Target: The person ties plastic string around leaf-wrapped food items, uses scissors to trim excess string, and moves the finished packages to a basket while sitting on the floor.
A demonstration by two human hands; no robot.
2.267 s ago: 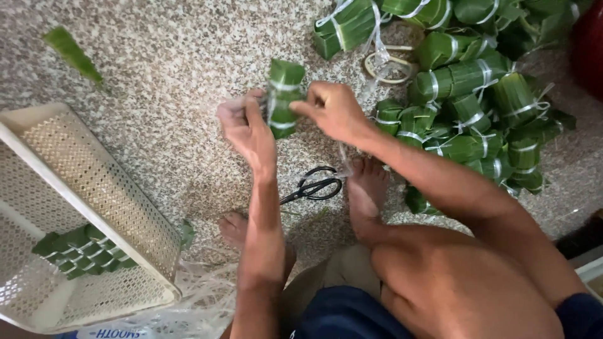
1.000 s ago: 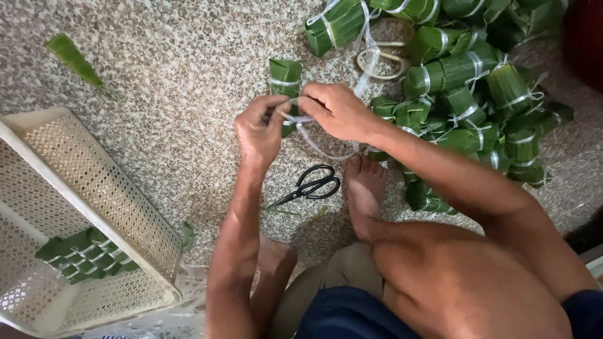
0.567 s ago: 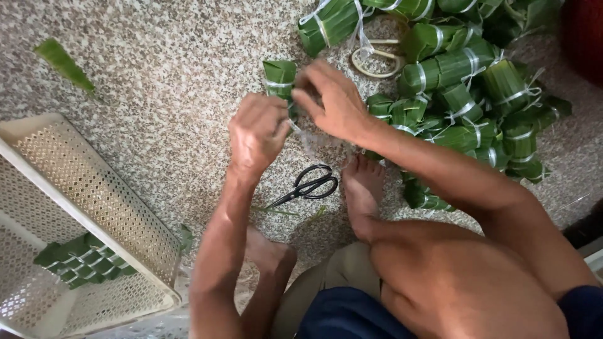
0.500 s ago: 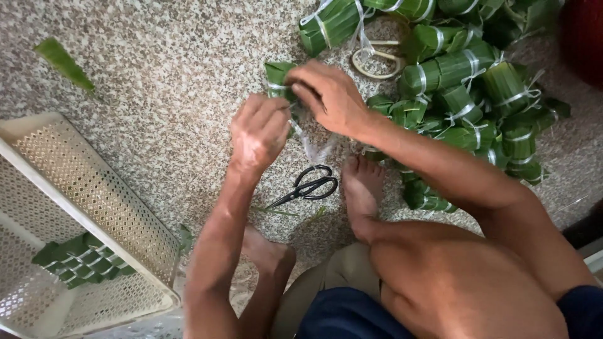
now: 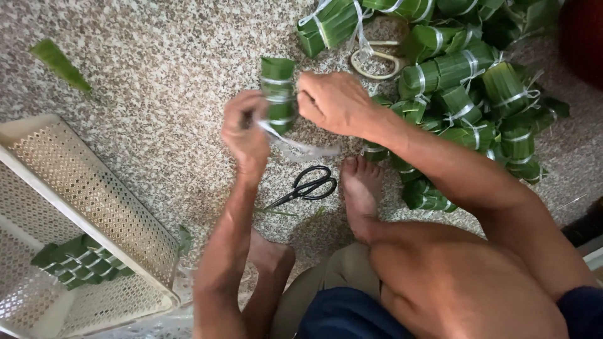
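Scissors (image 5: 306, 186) with black handles lie on the speckled floor (image 5: 157, 75) just beside the person's bare foot (image 5: 361, 194), below both hands. One leaf-wrapped bundle (image 5: 277, 94) stands upright between the hands: the right hand (image 5: 333, 100) is closed around its side, and the left hand (image 5: 245, 129) pinches a pale plastic strip (image 5: 295, 145) that trails off the bundle toward the foot. One loose leaf (image 5: 59, 63) lies far off to the left. One cream perforated basket (image 5: 94, 194) sits at lower left with a block of tied parcels (image 5: 78, 263) inside; their number is hard to make out. The heap of tied bundles (image 5: 465, 94) at upper right is cut off by the frame's edge and too tangled to count. A coil of strip (image 5: 377, 59) lies against it.
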